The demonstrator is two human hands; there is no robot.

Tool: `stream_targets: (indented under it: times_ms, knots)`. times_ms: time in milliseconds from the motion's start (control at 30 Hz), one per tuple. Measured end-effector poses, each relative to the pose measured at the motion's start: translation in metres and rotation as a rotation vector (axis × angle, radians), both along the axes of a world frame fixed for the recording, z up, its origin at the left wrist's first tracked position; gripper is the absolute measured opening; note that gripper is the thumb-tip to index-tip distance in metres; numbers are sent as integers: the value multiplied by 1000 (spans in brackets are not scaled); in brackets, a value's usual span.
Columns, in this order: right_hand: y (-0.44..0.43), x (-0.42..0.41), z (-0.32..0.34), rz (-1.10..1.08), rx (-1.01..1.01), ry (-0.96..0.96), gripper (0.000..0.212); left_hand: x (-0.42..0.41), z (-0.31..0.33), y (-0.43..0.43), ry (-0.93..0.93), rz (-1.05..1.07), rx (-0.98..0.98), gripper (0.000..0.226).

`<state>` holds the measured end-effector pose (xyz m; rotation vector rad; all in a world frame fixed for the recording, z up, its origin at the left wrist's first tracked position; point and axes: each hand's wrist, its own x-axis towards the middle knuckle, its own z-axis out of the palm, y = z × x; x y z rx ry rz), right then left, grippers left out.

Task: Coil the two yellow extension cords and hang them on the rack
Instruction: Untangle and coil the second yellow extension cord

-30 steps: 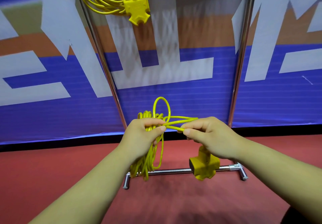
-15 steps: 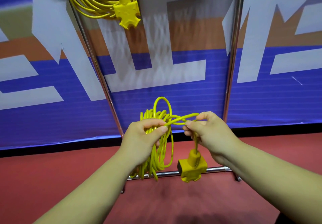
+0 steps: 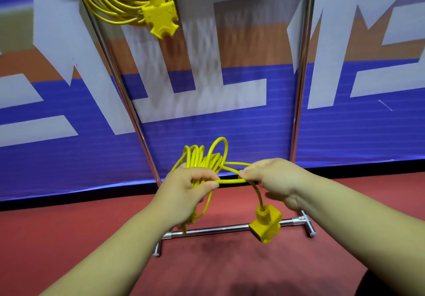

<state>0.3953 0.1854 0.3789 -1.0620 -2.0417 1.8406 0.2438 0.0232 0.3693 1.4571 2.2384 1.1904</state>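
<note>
My left hand (image 3: 190,187) was wrapped round the coiled cord (image 3: 202,160). Its fingers curled tight about the gathered loops and the thumb pressed across them. The loops rose just above those fingers and hung down below the palm. My right hand (image 3: 276,178) pinched the free tail (image 3: 230,181) between thumb and forefinger. Its other fingers were loosely curled, holding nothing that I could see.

The tail ran nearly level from the left thumb across to the right fingertips. It then dropped beneath the right fingers to the three-way socket block (image 3: 266,225), which dangled in front of the base bar (image 3: 216,229). A second strand arced just above that span.

The right hand was nearer the loose end. I judged that wrapping the tail round the bundle, crossways to the loops' long axis, would fall to it while the left held firm. The other cord (image 3: 115,3) hung on the rack (image 3: 128,102), well above both hands.
</note>
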Motion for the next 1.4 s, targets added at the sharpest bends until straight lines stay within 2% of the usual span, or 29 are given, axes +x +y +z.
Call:
stream_targets:
  times_ms: [67, 267, 367, 400, 500, 600, 633, 667, 767, 900, 1000, 1067, 1167, 1233, 1400]
  knots:
    - [7, 2, -2, 15, 149, -44, 9, -1, -3, 2, 10, -57, -58, 13]
    - [25, -1, -7, 30, 475, -135, 16, -2, -11, 10, -63, -94, -118, 13]
    - [39, 3, 6, -26, 664, -196, 30, -5, -22, 13, 30, -146, -206, 9]
    - [43, 7, 11, -60, 625, -134, 34, -6, -25, 13, 52, -161, -231, 7]
    - [47, 13, 16, -88, 290, 102, 30, -8, -30, 14, -19, -122, -226, 10]
    - [47, 14, 7, 37, 136, 77, 14, -10, -33, 15, -43, -115, -231, 14]
    - [50, 15, 4, 91, 154, 27, 11, -11, -34, 15, -27, -128, -245, 13]
    - [55, 16, 1, 163, 222, -41, 17, -11, -35, 15, -6, -141, -259, 11]
    - [64, 18, -4, 414, 578, -330, 38, -15, -36, 15, 86, -166, -302, 4]
    - [58, 18, -1, 623, 744, -624, 47, -17, -36, 14, 129, -220, -315, 5]
    - [48, 14, -7, 819, 887, -887, 42, -14, -39, 13, 118, -228, -332, 5]
    - [46, 8, -20, 937, 942, -1027, 29, -13, -40, 14, 121, -243, -340, 5]
    - [49, 8, -33, 1062, 957, -1144, 32, -11, -40, 14, 95, -269, -337, 4]
    - [53, 14, -28, 1020, 886, -1085, 33, -10, -38, 13, 65, -277, -328, 4]
    - [75, 27, -12, 584, 595, -655, 13, -10, -35, 11, -13, -301, -313, 10]
